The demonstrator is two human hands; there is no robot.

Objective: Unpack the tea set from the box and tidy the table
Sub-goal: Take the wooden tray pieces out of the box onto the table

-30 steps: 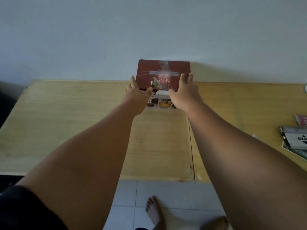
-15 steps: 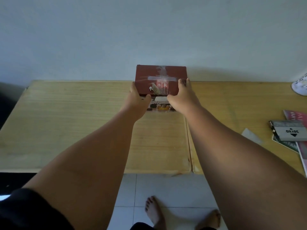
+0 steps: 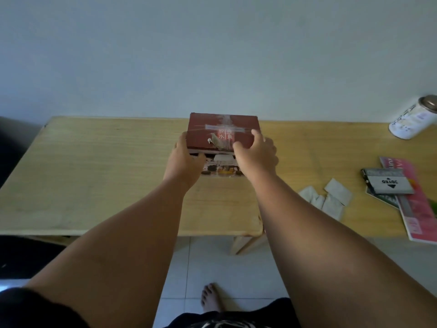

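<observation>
A dark red tea set box (image 3: 222, 131) with white lettering and clear tape across its lid stands at the middle of the wooden table (image 3: 99, 166), a little in front of the wall. My left hand (image 3: 185, 159) grips its left side with the thumb on the front. On the right front corner sits my right hand (image 3: 256, 153), fingers wrapped over the lid's edge. The box's printed front face (image 3: 222, 168) shows between my hands. Its contents are hidden.
At the far right lie a pink magazine (image 3: 418, 207) and a grey packet (image 3: 387, 184) on top of it. White paper scraps (image 3: 328, 197) lie left of them. A white can (image 3: 413, 120) lies tilted at the back right. My bare foot (image 3: 210, 297) shows below the table's front edge.
The box has come toward me, away from the wall, with both hands closed on its sides. The view has shifted so the can and paper scraps now show at the right.
</observation>
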